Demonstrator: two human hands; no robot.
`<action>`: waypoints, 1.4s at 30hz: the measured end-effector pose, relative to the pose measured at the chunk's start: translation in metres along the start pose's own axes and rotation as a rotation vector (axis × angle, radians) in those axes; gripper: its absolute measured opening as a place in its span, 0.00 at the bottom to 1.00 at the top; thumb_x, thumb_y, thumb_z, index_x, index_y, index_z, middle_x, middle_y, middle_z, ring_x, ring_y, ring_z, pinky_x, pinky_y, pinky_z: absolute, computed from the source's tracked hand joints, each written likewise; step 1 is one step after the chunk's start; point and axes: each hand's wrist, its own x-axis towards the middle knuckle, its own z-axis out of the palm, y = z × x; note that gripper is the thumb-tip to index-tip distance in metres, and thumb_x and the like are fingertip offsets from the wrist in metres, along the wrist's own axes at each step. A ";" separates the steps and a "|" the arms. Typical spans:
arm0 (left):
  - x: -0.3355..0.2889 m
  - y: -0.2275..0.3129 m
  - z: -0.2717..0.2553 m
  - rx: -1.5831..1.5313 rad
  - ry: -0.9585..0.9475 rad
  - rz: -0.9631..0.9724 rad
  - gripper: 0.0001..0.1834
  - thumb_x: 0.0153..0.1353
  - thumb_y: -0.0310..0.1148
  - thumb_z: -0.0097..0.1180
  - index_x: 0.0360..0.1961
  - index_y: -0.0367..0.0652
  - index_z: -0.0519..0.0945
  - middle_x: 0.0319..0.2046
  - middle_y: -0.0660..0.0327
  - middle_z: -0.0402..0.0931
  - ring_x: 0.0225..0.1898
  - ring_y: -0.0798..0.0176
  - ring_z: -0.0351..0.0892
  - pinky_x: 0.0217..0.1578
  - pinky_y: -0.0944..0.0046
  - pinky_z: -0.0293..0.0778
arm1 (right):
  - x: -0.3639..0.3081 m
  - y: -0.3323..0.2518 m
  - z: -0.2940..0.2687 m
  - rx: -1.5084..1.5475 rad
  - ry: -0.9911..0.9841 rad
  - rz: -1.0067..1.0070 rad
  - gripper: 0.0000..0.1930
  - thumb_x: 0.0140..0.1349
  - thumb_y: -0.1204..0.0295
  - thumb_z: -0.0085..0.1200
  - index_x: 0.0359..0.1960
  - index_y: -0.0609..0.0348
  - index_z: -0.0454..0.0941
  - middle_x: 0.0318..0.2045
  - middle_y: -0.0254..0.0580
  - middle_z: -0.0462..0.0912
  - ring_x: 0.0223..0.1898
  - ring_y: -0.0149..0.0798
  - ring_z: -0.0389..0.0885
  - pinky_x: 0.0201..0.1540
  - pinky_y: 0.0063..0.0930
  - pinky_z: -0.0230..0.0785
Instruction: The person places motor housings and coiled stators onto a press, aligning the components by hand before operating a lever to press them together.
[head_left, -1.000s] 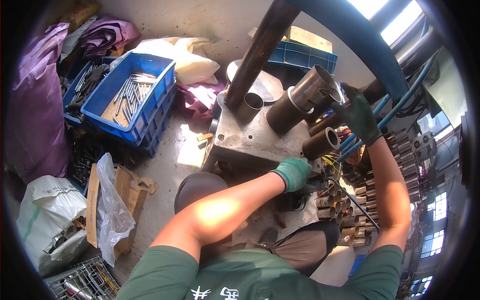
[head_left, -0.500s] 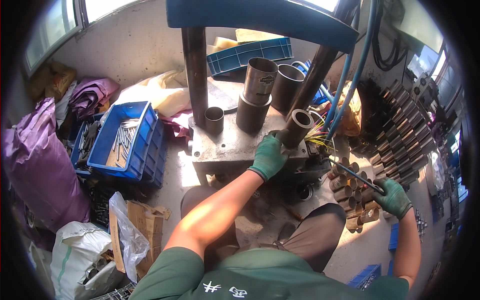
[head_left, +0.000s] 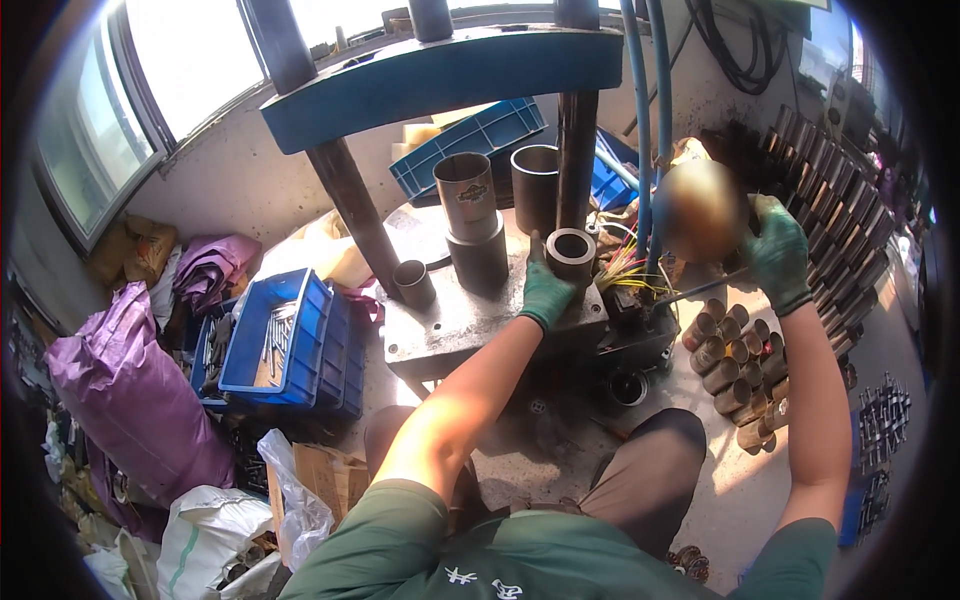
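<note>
My left hand (head_left: 548, 295), in a green glove, is wrapped round the near-left side of a short thick-walled metal sleeve (head_left: 572, 248) standing upright at the right front of the press table (head_left: 440, 335). My right hand (head_left: 778, 258), gloved the same, is raised at the right, closed at the outer end of a thin dark lever (head_left: 705, 286). Its fingertips are partly hidden by a round blurred patch beside them. Left of the sleeve, a shiny metal cylinder (head_left: 466, 200) sits atop a wider dark one (head_left: 478, 262). A small tube (head_left: 414, 284) stands farther left.
A blue press crossbeam (head_left: 450, 85) and its posts (head_left: 352, 215) rise over the table. Blue crates (head_left: 268, 375) with metal pins stand left. Stacked tubes (head_left: 735, 360) lie on the floor at right, with more piled against the wall. Blue hoses (head_left: 645, 130) hang near loose wires (head_left: 628, 275).
My right hand has risen with the lever, which now slopes upward instead of down. My left hand stays on the thick-walled sleeve. The whole view has shifted, showing more of the press top.
</note>
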 end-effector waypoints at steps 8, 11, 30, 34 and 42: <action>-0.010 -0.020 0.017 -0.111 0.116 0.123 0.39 0.48 0.32 0.83 0.61 0.43 0.75 0.50 0.59 0.84 0.50 0.62 0.85 0.51 0.61 0.82 | 0.049 0.025 0.017 -0.068 -0.237 0.281 0.35 0.67 0.37 0.58 0.53 0.60 0.85 0.45 0.56 0.89 0.50 0.56 0.88 0.55 0.45 0.79; -0.042 -0.017 0.012 -0.121 0.116 0.156 0.36 0.52 0.26 0.78 0.61 0.42 0.74 0.50 0.59 0.84 0.49 0.64 0.85 0.47 0.64 0.83 | 0.045 0.019 0.014 -0.127 -0.258 0.306 0.27 0.66 0.47 0.59 0.52 0.59 0.87 0.45 0.56 0.89 0.50 0.57 0.88 0.56 0.46 0.79; 0.116 0.136 -0.131 -0.356 0.310 0.668 0.30 0.48 0.25 0.74 0.57 0.37 0.81 0.50 0.56 0.85 0.52 0.54 0.86 0.55 0.56 0.84 | 0.016 0.005 -0.017 -0.139 -0.103 0.119 0.18 0.67 0.54 0.60 0.43 0.57 0.88 0.36 0.54 0.89 0.42 0.56 0.89 0.49 0.48 0.81; 0.137 0.168 -0.147 0.083 0.378 0.563 0.19 0.48 0.26 0.74 0.44 0.34 0.88 0.41 0.55 0.89 0.42 0.58 0.89 0.47 0.63 0.83 | 0.018 -0.010 -0.003 -0.090 -0.131 0.135 0.17 0.67 0.56 0.61 0.42 0.57 0.89 0.35 0.53 0.89 0.40 0.54 0.89 0.48 0.46 0.82; 0.167 0.170 -0.152 0.135 0.427 0.339 0.25 0.39 0.33 0.82 0.41 0.35 0.90 0.37 0.49 0.90 0.40 0.53 0.91 0.47 0.57 0.84 | 0.006 -0.005 -0.003 -0.042 -0.103 0.138 0.17 0.67 0.56 0.62 0.42 0.59 0.89 0.35 0.54 0.89 0.40 0.55 0.89 0.48 0.47 0.82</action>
